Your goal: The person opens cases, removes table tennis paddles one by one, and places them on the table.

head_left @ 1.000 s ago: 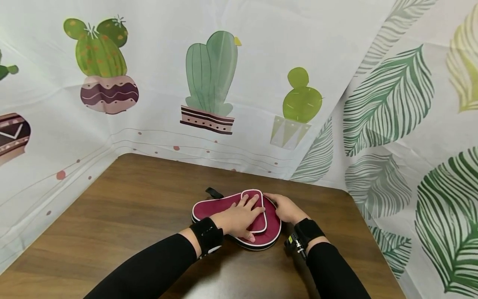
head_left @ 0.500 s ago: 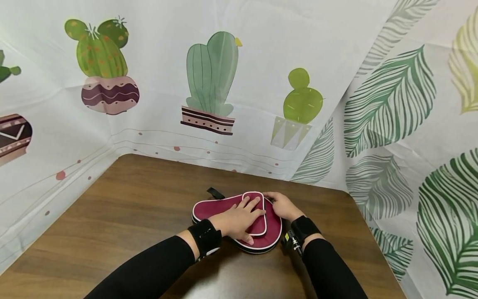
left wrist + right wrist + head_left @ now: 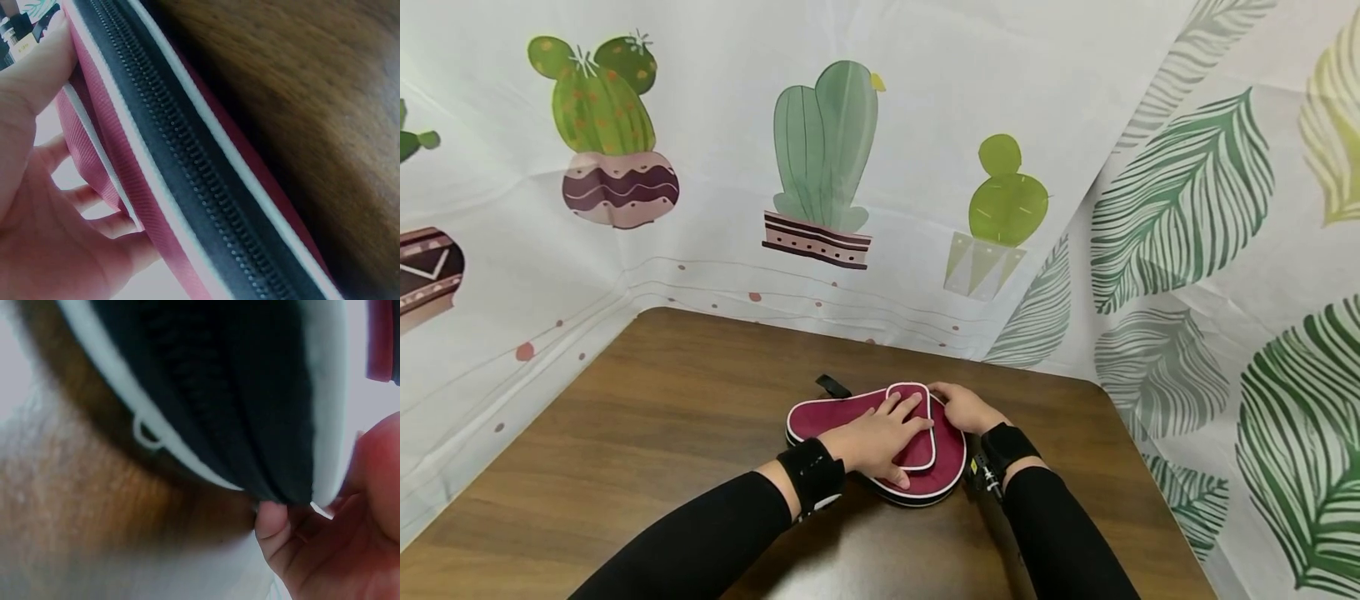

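A maroon table tennis paddle case (image 3: 829, 417) with white piping lies flat on the table. My left hand (image 3: 876, 442) rests on it with spread fingers, over the raised front pocket (image 3: 919, 454). In the left wrist view, the closed black zipper (image 3: 181, 144) runs along the side of the case, beside my thumb (image 3: 47, 65). My right hand (image 3: 967, 410) grips the far right edge of the rounded end with curled fingers. Seen from the right wrist, a fingertip (image 3: 272, 519) meets the black zipper band (image 3: 269, 394); whatever it pinches there is hidden.
A black strap (image 3: 832, 386) sticks out behind the case's narrow end. Brown wooden tabletop (image 3: 715, 383) surrounds the case. Behind the table hangs a white cloth (image 3: 722, 150) printed with cacti, and leaf-printed cloth (image 3: 1180, 350) stands along the right.
My right hand has shifted slightly leftward and away from me along the case's edge, its wrist following. My left hand keeps its place on the case, which has barely moved.
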Action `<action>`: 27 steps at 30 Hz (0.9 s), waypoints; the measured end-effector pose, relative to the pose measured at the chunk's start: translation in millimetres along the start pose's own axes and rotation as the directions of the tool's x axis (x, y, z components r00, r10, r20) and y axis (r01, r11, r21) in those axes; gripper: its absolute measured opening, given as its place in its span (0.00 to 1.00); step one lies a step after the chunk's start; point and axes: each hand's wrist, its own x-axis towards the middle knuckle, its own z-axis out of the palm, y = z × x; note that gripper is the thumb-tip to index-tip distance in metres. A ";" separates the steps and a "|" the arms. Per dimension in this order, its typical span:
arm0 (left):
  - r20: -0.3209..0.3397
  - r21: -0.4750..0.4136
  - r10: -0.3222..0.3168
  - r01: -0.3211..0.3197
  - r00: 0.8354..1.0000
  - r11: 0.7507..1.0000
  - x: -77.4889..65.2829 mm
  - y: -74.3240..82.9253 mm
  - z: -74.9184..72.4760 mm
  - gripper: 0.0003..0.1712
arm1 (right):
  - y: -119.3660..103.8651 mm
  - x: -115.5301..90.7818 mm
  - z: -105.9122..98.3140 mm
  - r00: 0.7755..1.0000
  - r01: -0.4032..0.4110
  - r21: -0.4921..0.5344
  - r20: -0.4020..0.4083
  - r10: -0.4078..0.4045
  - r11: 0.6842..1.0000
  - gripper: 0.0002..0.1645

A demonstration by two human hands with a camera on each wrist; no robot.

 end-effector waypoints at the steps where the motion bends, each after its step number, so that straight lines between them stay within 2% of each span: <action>1: 0.001 0.004 0.001 -0.001 1.000 1.000 0.2 -0.1 0.0 0.51 | 0.1 0.1 -0.5 1.000 0.007 -0.006 0.006 -0.007 1.000 0.33; 8: 0.011 -0.011 0.008 -0.007 1.000 1.000 -0.1 0.7 -2.0 0.51 | -4.1 2.5 -7.4 0.989 0.090 -0.036 0.122 -0.085 0.995 0.37; 11: 0.012 -0.010 0.002 -0.001 1.000 1.000 -0.5 1.0 -2.6 0.51 | -7.5 4.5 -10.7 0.983 0.066 -0.041 0.174 -0.058 0.997 0.37; 14: 0.005 -0.006 0.004 -0.004 1.000 1.000 -0.6 1.6 -3.0 0.51 | -8.8 4.5 -12.7 0.983 0.036 -0.064 0.182 -0.023 0.997 0.35; 17: -0.006 0.010 0.010 -0.010 1.000 1.000 -0.3 1.7 -2.9 0.51 | -7.3 2.7 -12.4 0.991 0.035 -0.104 0.132 -0.021 0.994 0.28; 22: -0.008 0.027 0.013 -0.013 1.000 1.000 -1.3 1.2 -3.2 0.51 | -0.3 -0.4 -7.1 0.999 0.020 -0.202 -0.035 -0.028 0.979 0.11; 27: -0.008 0.037 0.015 -0.014 1.000 0.999 -0.9 -1.1 -2.8 0.51 | 7.5 -1.0 -0.3 0.988 0.020 -0.283 -0.138 -0.061 0.959 0.07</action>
